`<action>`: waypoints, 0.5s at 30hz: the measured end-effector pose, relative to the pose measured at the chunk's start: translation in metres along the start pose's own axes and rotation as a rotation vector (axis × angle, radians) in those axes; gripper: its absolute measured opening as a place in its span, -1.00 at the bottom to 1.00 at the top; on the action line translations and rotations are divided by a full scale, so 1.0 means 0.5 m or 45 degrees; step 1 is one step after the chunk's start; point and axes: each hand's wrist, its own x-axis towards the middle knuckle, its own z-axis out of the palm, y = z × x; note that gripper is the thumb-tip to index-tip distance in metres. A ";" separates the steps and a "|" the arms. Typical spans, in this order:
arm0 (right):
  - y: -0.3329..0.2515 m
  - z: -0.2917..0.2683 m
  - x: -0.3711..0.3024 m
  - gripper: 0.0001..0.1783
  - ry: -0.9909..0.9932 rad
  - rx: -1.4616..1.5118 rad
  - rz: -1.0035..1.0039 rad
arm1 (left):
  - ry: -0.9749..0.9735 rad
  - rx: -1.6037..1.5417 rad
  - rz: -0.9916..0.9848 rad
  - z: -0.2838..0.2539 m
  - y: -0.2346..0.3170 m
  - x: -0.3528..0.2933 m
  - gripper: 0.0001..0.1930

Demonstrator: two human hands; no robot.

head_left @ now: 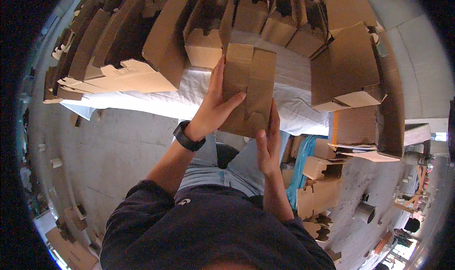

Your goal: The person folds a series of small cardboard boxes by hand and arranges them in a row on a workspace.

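Between my two hands I hold a brown cardboard box (250, 76), long and narrow, over the near edge of a white-covered table. My left hand (222, 102) grips its left side, with the thumb lying across the upper face near the middle. On the lower right edge, my right hand (269, 144) holds on with the thumb near the bottom corner and the fingers along the side. A seam runs down the box's face, and a small cut tab shows near its lower end. A black band is on my left wrist.
Several tall cardboard boxes (163, 42) stand in a row at the left. Open-topped boxes (207, 45) line the far side of the white cloth (294, 92). A larger carton (348, 64) stands at the right. Flattened cardboard (320, 194) and blue plastic (303, 163) lie low at my right.
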 end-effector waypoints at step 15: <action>-0.010 -0.014 0.002 -0.29 0.069 -0.569 -0.162 | -0.027 0.117 0.080 -0.002 0.023 -0.018 -0.02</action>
